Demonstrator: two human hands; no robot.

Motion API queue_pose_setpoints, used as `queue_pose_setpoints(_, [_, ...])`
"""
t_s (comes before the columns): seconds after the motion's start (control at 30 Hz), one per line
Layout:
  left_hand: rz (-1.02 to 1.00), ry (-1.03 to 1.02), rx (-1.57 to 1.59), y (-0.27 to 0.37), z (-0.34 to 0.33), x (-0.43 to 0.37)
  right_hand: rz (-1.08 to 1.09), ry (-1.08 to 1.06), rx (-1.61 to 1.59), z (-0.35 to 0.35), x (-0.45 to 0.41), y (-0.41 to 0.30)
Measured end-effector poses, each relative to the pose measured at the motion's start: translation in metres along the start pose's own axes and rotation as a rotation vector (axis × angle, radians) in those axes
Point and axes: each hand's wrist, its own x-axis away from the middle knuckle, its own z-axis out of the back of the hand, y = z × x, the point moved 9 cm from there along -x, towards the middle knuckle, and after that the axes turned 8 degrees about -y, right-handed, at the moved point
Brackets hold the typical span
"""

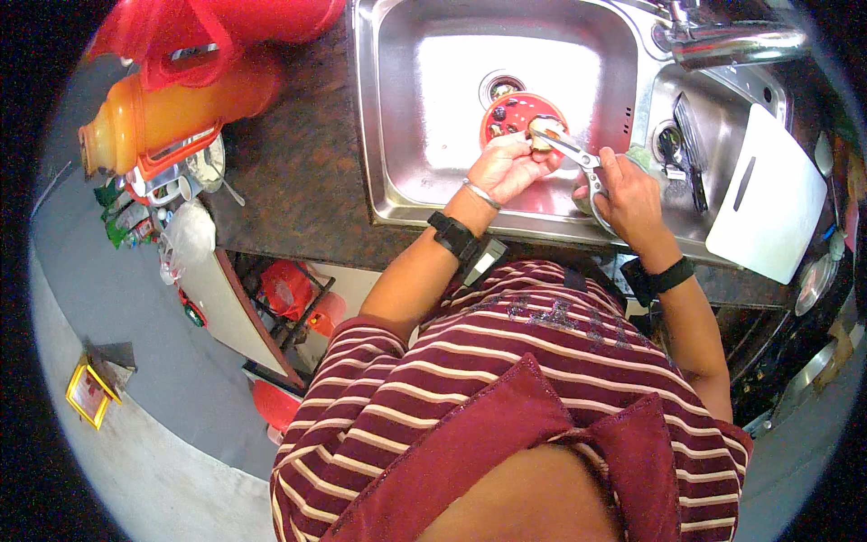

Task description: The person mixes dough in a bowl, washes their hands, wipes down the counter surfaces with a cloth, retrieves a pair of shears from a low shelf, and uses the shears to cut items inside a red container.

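My left hand (506, 168) holds a pale, dark-rimmed piece of food (545, 129), which looks like a mushroom, over the steel sink (433, 159). In my right hand (630, 193) is a pair of kitchen scissors (588, 162), its fingers around the handles. The blades reach left and lie against the pale piece. Below my left hand, a red bowl (525, 108) holds several dark pieces in water. My hands and the scissors hide its near part. A drain strainer (502, 87) with scraps sits just behind the bowl.
Right of the main basin, a smaller basin holds a black-handled knife (692, 156). A white cutting board (769, 196) leans across its right edge. The faucet (738, 44) juts in above. On the left counter lie an orange jug (183, 115) and a red container (250, 20).
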Motion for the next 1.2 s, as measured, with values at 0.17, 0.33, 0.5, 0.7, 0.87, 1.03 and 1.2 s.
queue_pose_setpoints(0.17, [0.069,0.001,0.113,0.001,-0.014,0.003,-0.039,-0.033,-0.04,0.0,0.003,0.004])
queue_pose_setpoints(0.33, [-0.024,0.08,-0.166,0.013,-0.003,0.005,-0.119,-0.115,-0.111,-0.002,0.003,0.003])
queue_pose_setpoints(0.5, [-0.106,0.082,-0.171,0.017,0.001,0.006,-0.124,-0.167,0.019,0.003,-0.01,-0.011])
queue_pose_setpoints(0.7, [-0.109,0.113,-0.133,0.011,-0.016,0.0,-0.085,-0.097,0.031,0.001,-0.009,-0.005])
queue_pose_setpoints(0.87, [-0.161,0.127,-0.425,0.026,-0.022,0.0,-0.048,-0.069,0.094,0.012,-0.011,0.003])
queue_pose_setpoints(1.03, [-0.185,0.118,-0.355,0.027,-0.034,-0.006,-0.044,-0.042,0.038,0.009,-0.005,0.006])
queue_pose_setpoints(1.2, [-0.139,0.226,-0.37,0.031,-0.016,0.001,-0.334,-0.007,-0.337,0.016,-0.004,0.026])
